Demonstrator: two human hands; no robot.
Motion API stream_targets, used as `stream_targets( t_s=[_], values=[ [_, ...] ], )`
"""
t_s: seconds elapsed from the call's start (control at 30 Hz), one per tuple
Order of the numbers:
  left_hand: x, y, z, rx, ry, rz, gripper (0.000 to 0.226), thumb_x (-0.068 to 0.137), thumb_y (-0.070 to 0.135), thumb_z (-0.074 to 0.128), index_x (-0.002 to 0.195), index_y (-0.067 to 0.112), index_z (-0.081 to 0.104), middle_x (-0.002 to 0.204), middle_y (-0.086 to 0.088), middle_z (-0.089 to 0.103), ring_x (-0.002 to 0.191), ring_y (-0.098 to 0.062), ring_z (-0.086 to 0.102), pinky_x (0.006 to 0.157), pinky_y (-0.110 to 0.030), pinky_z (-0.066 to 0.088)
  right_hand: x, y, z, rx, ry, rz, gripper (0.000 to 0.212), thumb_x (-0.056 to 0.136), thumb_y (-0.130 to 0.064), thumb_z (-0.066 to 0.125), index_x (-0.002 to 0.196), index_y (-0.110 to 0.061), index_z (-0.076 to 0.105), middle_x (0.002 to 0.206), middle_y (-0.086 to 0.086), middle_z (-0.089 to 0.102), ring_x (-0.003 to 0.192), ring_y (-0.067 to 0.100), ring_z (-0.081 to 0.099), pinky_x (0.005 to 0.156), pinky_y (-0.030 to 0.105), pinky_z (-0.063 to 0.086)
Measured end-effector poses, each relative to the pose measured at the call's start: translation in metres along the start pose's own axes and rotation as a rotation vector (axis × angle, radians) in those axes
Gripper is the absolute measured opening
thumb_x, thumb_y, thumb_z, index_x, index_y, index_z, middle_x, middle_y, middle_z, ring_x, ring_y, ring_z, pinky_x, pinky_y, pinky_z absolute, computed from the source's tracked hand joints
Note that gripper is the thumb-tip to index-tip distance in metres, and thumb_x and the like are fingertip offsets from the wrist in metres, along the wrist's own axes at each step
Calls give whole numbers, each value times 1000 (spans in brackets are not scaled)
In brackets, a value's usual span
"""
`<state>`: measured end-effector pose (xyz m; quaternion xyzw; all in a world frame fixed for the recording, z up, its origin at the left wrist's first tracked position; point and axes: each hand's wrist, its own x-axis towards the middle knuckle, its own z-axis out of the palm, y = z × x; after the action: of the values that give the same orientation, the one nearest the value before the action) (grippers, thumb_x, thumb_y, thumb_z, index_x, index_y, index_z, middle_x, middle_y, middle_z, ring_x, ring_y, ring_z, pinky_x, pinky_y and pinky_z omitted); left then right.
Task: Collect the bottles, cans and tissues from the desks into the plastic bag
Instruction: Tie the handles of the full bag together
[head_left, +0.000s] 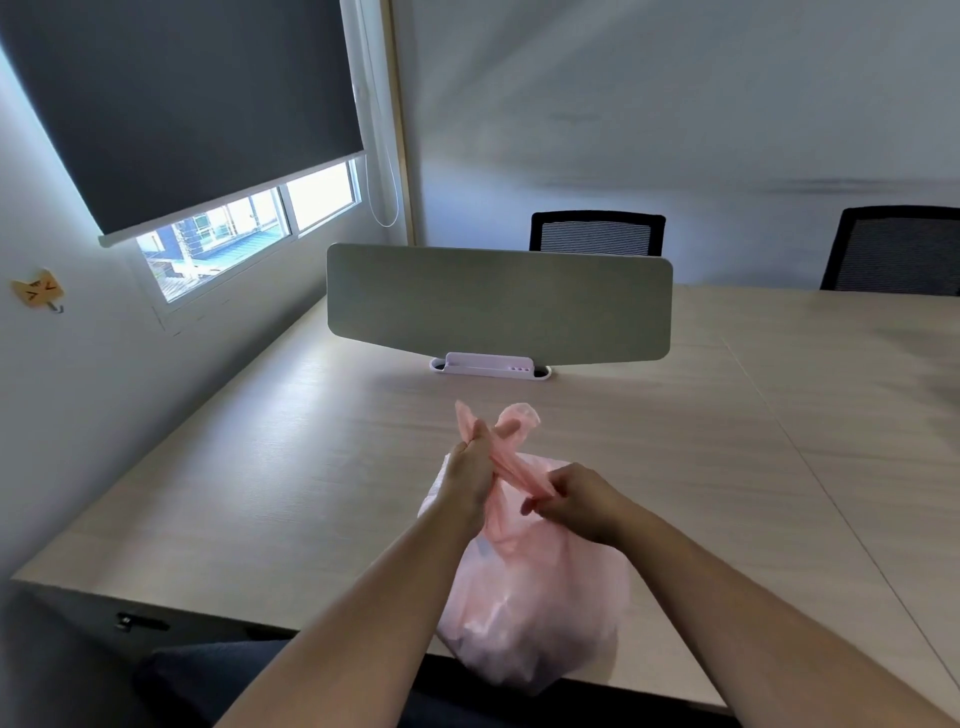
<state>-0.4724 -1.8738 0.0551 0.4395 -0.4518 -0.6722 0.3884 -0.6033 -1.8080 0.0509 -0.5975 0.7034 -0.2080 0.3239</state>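
Note:
A full pink plastic bag (530, 618) stands at the near edge of the light wooden desk (291, 467). Its two handles cross above the bulging body. My left hand (470, 475) grips one handle, whose end sticks up past the fingers. My right hand (576, 499) pinches the other handle lower down and to the right. What the bag holds shows only as pale shapes through the plastic. No loose bottles, cans or tissues are visible on the desks.
A grey divider screen (498, 306) on a white base (491, 366) stands across the desk behind the bag. Two black mesh chairs (597, 234) are at the far side. A window with a dark roller blind (176, 104) is on the left wall.

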Motion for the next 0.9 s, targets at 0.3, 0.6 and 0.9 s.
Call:
stream_targets(
  t_s=[0.3,0.6,0.9],
  values=[
    [-6,3,-11,51,-308,42,56,103,28,31,60,11,61,60,-8,60,62,-18,49,67,-28,38,3,12,-4,571,142,114,42,85,6,44,53,-11,65,58,5,63,50,13,46,49,19,38],
    [-12,0,-19,1572,-190,790,33,85,23,36,105,22,62,106,6,66,94,-21,54,84,-31,32,3,7,-6,659,100,99,40,82,10,40,54,-11,61,56,5,55,51,13,46,50,21,40],
    [-13,-17,-25,1863,-19,946,58,69,21,65,127,26,58,131,16,57,79,-20,59,62,-31,42,8,3,-7,762,216,130,17,97,-18,43,90,-13,59,59,1,55,45,7,47,47,19,39]
  ],
)
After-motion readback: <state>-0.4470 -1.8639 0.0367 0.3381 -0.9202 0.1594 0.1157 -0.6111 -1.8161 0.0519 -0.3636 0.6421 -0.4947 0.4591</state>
